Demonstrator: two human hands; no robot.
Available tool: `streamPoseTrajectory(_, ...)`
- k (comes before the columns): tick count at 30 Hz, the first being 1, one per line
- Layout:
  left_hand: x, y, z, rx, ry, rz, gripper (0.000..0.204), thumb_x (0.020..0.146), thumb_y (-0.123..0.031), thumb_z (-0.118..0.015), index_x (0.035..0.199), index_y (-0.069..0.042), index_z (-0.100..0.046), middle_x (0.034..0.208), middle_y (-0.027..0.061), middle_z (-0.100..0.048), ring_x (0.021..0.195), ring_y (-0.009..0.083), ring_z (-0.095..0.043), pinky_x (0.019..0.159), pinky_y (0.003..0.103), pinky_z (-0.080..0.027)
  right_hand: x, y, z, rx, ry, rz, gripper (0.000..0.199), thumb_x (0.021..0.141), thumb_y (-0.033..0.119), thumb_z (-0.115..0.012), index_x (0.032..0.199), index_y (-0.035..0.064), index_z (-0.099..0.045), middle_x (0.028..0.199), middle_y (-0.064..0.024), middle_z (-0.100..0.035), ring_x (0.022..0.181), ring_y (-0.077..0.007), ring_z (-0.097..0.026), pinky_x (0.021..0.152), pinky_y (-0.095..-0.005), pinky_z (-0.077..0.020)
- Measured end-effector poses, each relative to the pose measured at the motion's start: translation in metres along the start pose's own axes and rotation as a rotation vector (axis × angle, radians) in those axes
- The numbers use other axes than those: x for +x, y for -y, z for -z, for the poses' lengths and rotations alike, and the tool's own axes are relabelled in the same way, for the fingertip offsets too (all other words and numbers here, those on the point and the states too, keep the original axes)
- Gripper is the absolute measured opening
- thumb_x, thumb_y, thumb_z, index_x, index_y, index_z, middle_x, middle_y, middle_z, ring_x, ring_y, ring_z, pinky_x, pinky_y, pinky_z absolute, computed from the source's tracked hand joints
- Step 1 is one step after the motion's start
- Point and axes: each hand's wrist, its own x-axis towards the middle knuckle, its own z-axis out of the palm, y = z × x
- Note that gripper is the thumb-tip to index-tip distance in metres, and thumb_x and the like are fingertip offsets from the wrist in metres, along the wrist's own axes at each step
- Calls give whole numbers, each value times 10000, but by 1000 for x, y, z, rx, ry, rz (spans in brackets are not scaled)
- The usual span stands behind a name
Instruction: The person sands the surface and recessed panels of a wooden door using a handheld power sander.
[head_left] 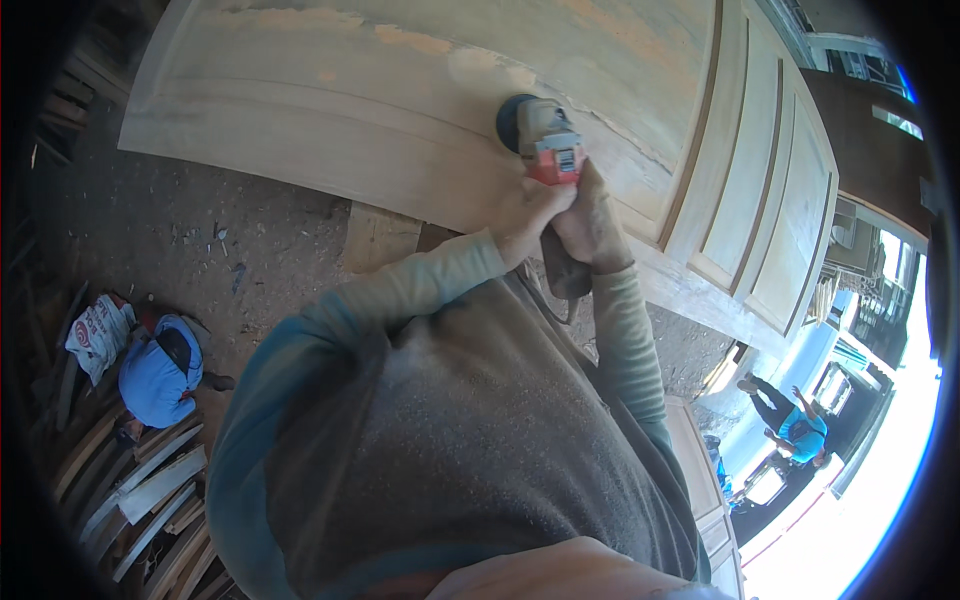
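A wooden panelled door [330,140] lies in front of me, pale, with orange-tan filler patches on its large panel. On its surface rests a handheld disc sander [550,140], grey and red with a round dark disc at its far left. My left hand [528,215] is closed around the near left side of the sander's body. From the right, my right hand [592,222] wraps the body too, close against the left. The dark rear end of the tool [566,270] sticks out below my hands with a cord by it. Parts of my fingers are hidden.
Scrap wood strips [150,500] pile up at the lower left, by a white sack [100,335] and a person in blue bending over. Debris litters the dirt floor [270,235]. Another person [795,425] in a blue shirt is at the far right, near the bright opening.
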Motion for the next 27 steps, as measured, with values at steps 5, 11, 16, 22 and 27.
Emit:
streamPoseTrajectory(5, 3, -15, 16, -143, 47, 63, 370, 1077, -267, -565, 1317, 7, -629, 1213, 70, -669, 1131, 126, -630, 966, 306, -500, 13, 14, -6, 17, 63, -131, 395, 949, 144, -723, 1256, -11, -529, 1076, -117, -708, 975, -206, -700, 861, -364, -562)
streamPoseTrajectory(11, 18, -27, 10, 204, 3, 77, 395, 1047, -295, -589, 1295, 7, -647, 1237, 71, -663, 1150, 134, -603, 1000, 323, -469, 27, 21, 1, 47, 44, -97, 364, 937, 174, -728, 1197, -27, -572, 1076, -155, -722, 956, -279, -718, 859, -401, -562)
streamPoseTrajectory(16, -20, -39, 61, -262, -62, -54, 406, 1081, -245, -546, 1374, 35, -583, 1313, 99, -644, 1239, 160, -612, 1075, 343, -476, 43, 16, -54, -270, 117, -145, 423, 913, 213, -754, 1203, -34, -569, 1044, -184, -720, 927, -374, -716, 855, -446, -557)
streamPoseTrajectory(22, 55, -29, 29, -6, 96, -120, 430, 1041, -327, -635, 1356, -37, -609, 1256, 44, -635, 1139, 111, -593, 992, 310, -483, 64, 49, -9, 152, -60, -353, 378, 923, 184, -754, 1219, 1, -606, 989, -107, -712, 929, -250, -707, 831, -391, -564)
streamPoseTrajectory(27, 75, -34, 38, -241, -205, -97, 410, 1018, -393, -643, 1247, -53, -658, 1166, 33, -651, 1112, 108, -604, 943, 307, -493, 96, 54, -16, -131, 86, -72, 378, 900, 207, -787, 1164, -8, -624, 983, -83, -721, 863, -147, -683, 736, -357, -578)
